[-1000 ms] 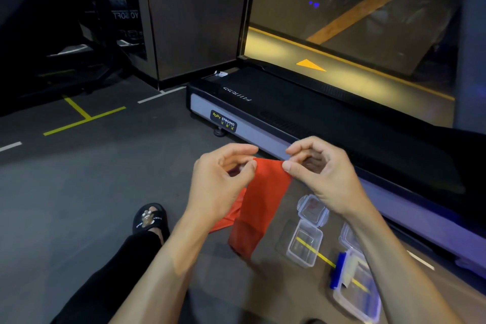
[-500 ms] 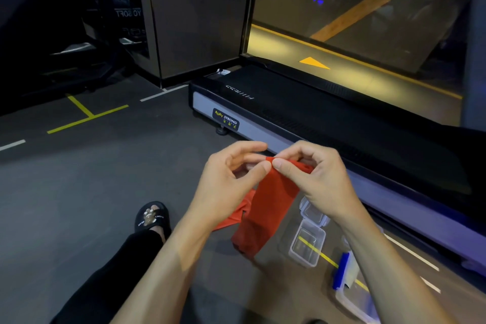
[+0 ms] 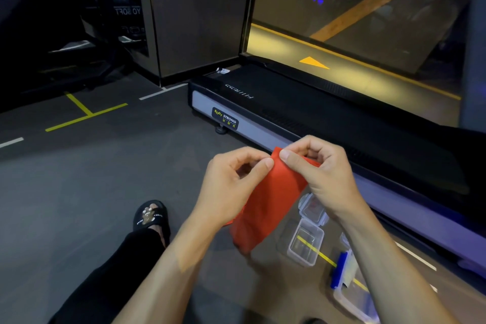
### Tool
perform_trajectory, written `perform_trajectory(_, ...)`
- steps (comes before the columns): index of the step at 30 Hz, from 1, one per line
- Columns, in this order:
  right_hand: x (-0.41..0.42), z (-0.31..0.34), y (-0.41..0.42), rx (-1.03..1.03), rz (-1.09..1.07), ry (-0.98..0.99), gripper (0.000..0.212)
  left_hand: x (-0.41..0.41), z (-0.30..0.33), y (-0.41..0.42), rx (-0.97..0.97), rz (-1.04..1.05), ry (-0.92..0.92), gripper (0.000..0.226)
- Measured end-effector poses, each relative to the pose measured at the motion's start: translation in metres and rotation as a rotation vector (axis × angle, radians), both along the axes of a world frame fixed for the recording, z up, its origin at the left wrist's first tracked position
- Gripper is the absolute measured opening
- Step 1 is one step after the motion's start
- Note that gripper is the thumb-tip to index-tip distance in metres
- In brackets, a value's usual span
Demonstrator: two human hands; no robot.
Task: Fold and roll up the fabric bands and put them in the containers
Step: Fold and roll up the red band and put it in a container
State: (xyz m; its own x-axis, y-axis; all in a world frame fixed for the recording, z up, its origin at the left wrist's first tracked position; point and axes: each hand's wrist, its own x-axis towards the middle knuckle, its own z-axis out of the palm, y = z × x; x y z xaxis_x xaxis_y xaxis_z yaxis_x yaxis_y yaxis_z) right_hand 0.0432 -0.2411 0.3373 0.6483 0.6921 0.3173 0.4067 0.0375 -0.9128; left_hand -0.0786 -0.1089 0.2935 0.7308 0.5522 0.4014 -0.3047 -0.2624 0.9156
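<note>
Up close, both hands meet at the top edge of the red fabric band point(image 3: 265, 200): the left hand point(image 3: 231, 187) pinches it between thumb and forefinger, and the right hand point(image 3: 320, 173) does the same just beside it, its other fingers curled behind the cloth. The band hangs from these two pinches, held in the air above the floor point(image 3: 79, 205), with its lower end draping down loose and slightly creased. It looks thin, light and limp, probably a stretchy material, so it should carry no shape of its own and will likely sag or slide out of a fold unless the edges are kept pinched. Taking it at the corners of the short edge, as now, seems the surest hold; a grip mid-cloth would probably bunch it. Below and to the right, on the floor beside the treadmill point(image 3: 289, 118), stand small clear containers point(image 3: 306, 242), one open, with a larger clear box with a blue clip point(image 3: 342, 268) near the lower right edge. A sandalled foot point(image 3: 151, 216) rests at the left.
</note>
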Motion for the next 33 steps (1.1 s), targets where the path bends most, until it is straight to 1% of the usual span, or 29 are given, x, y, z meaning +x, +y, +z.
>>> perform_trajectory(3, 0.001, 0.001, 0.000, -0.032, 0.033, 0.012, 0.007, 0.000, -0.002, 0.000, 0.050, 0.017, 0.015, 0.012)
perform_trajectory(6, 0.001, 0.001, -0.001, -0.056, 0.041, -0.035, 0.008, 0.002, -0.005, 0.003, 0.062, 0.013, 0.030, 0.013)
perform_trajectory(8, 0.001, 0.000, -0.001, -0.047, 0.032, -0.062, 0.009, 0.004, -0.006, 0.003, 0.025, -0.010, 0.028, 0.012)
perform_trajectory(10, 0.001, 0.001, -0.001, -0.051, 0.054, -0.044, 0.012, 0.005, -0.007, 0.001, -0.072, -0.050, 0.009, 0.013)
perform_trajectory(12, 0.000, 0.005, -0.003, -0.056, 0.153, 0.091, 0.023, 0.005, -0.006, -0.001, -0.182, -0.096, -0.012, 0.015)
perform_trajectory(14, -0.001, 0.011, -0.007, -0.058, 0.275, 0.302, 0.033, 0.004, -0.005, -0.001, -0.297, -0.196, -0.028, 0.015)
perform_trajectory(15, -0.001, 0.012, -0.008, -0.052, 0.329, 0.382, 0.036, 0.003, -0.004, -0.001, -0.348, -0.261, -0.031, 0.015)
perform_trajectory(16, -0.002, 0.012, -0.009, -0.048, 0.373, 0.420, 0.035, 0.001, -0.003, 0.000, -0.388, -0.318, -0.025, 0.016)
perform_trajectory(17, -0.002, 0.012, -0.010, -0.044, 0.393, 0.415, 0.030, 0.000, -0.002, 0.001, -0.419, -0.368, -0.014, 0.015)
perform_trajectory(19, -0.003, 0.009, -0.009, -0.021, 0.392, 0.339, 0.018, -0.003, 0.003, -0.001, -0.444, -0.477, -0.002, 0.014)
perform_trajectory(21, -0.005, 0.008, -0.008, -0.001, 0.378, 0.255, 0.024, -0.003, 0.006, -0.004, -0.440, -0.580, -0.012, 0.014)
perform_trajectory(24, -0.007, 0.006, -0.006, 0.005, 0.392, 0.149, 0.023, -0.004, 0.007, -0.007, -0.496, -0.600, -0.008, 0.016)
perform_trajectory(28, -0.009, 0.004, -0.002, 0.036, 0.408, 0.168, 0.019, -0.004, 0.006, -0.006, -0.531, -0.616, -0.013, 0.021)
perform_trajectory(30, -0.010, 0.004, -0.001, 0.048, 0.411, 0.177, 0.014, -0.004, 0.007, -0.006, -0.532, -0.623, -0.017, 0.019)
perform_trajectory(33, -0.010, 0.004, 0.000, 0.064, 0.401, 0.191, 0.011, -0.005, 0.008, -0.006, -0.546, -0.633, -0.024, 0.016)
